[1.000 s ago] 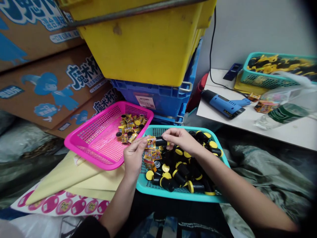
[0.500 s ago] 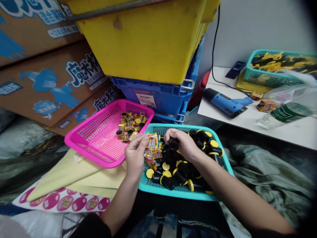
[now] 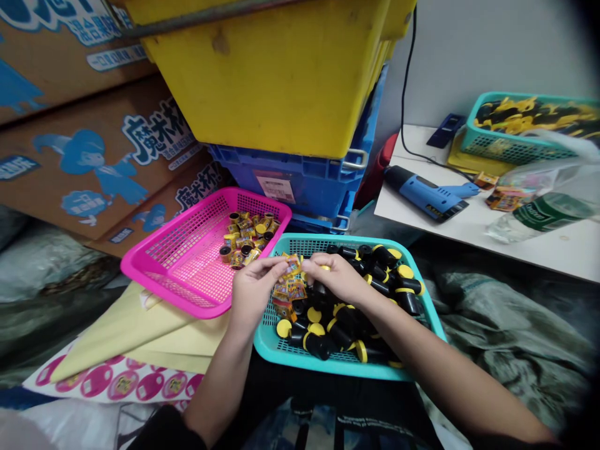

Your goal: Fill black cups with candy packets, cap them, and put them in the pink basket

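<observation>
My left hand (image 3: 257,287) pinches a small yellow-orange printed plastic sleeve (image 3: 292,265) between thumb and fingers. At the sleeve's right edge, the closed fingertips of my right hand (image 3: 338,275) meet it. A dark container shows under my right palm; whether that hand still grips it is hidden. Both hands are over a turquoise basket (image 3: 347,370) of black containers with yellow lids (image 3: 344,322). More printed sleeves (image 3: 290,292) lie in a small heap at its left side, just below my fingers.
A pink basket (image 3: 175,300) on the left holds several sleeved containers (image 3: 250,234). Stacked yellow (image 3: 272,87) and blue crates (image 3: 290,181) rise behind, cartons (image 3: 94,169) at left. On a white table (image 3: 529,250) lie a blue heat gun (image 3: 431,195), a bottle (image 3: 544,215) and another turquoise basket (image 3: 510,147).
My right hand has moved left and turned, bringing its fingertips to the sleeve. The black container that showed in its grip is now mostly covered. My left hand has barely shifted.
</observation>
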Tool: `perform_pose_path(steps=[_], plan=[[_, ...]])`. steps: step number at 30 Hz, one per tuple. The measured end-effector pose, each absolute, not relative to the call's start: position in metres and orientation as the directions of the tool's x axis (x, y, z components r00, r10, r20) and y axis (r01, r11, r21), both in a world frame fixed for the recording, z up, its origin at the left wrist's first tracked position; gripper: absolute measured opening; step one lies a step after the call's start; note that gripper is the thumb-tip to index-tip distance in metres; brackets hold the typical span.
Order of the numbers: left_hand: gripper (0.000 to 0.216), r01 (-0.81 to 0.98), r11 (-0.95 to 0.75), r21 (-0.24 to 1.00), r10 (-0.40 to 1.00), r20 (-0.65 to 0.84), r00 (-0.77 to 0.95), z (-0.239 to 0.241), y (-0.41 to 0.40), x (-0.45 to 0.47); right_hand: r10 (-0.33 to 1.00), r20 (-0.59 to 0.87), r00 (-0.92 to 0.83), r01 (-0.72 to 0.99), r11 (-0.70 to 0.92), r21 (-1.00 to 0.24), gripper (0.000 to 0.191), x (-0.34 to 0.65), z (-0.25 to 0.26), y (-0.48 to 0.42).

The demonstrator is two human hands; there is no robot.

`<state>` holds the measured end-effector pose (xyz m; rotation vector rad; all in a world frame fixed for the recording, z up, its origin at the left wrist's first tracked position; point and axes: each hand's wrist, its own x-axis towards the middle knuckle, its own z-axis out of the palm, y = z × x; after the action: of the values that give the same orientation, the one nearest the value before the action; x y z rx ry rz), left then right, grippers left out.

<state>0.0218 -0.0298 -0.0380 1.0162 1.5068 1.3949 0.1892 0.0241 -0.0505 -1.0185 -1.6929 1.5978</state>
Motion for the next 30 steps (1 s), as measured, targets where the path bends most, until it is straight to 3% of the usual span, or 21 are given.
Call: perform_pose_path(steps=[2,5,8,11,20,30], plan=[[0.019,0.046,0.07,0.996,0.915,-0.046,-0.401,-0.041,-0.03,0.018,0.85,-0.141,-0.508,-0.023,-0.177,-0.984,0.044,0.195,-0.05,0.027],[0.018,0.068,0.056,0.996,0.913,-0.023,-0.406,-0.046,-0.031,0.017,0.849,-0.205,-0.487,-0.308,-0.386,-0.869,0.029,0.204,-0.042,0.031],[0.015,0.067,-0.004,0.998,0.928,0.028,-0.371,-0.049,-0.033,0.021,0.862,-0.193,-0.47,-0.417,-0.409,-0.812,0.016,0.209,-0.033,0.032],[0.013,0.076,-0.051,0.996,0.93,0.075,-0.36,-0.05,-0.033,0.024,0.869,-0.142,-0.475,-0.407,-0.36,-0.839,0.02,0.207,-0.032,0.03],[0.009,0.201,-0.139,0.97,0.926,0.199,-0.32,-0.045,-0.034,0.023,0.851,-0.071,-0.521,-0.166,-0.182,-0.969,0.031,0.209,-0.046,0.035],[0.016,0.222,-0.054,0.974,0.952,0.117,-0.282,-0.04,-0.032,0.028,0.896,0.027,-0.444,-0.14,-0.04,-0.989,0.036,0.195,-0.059,0.028]])
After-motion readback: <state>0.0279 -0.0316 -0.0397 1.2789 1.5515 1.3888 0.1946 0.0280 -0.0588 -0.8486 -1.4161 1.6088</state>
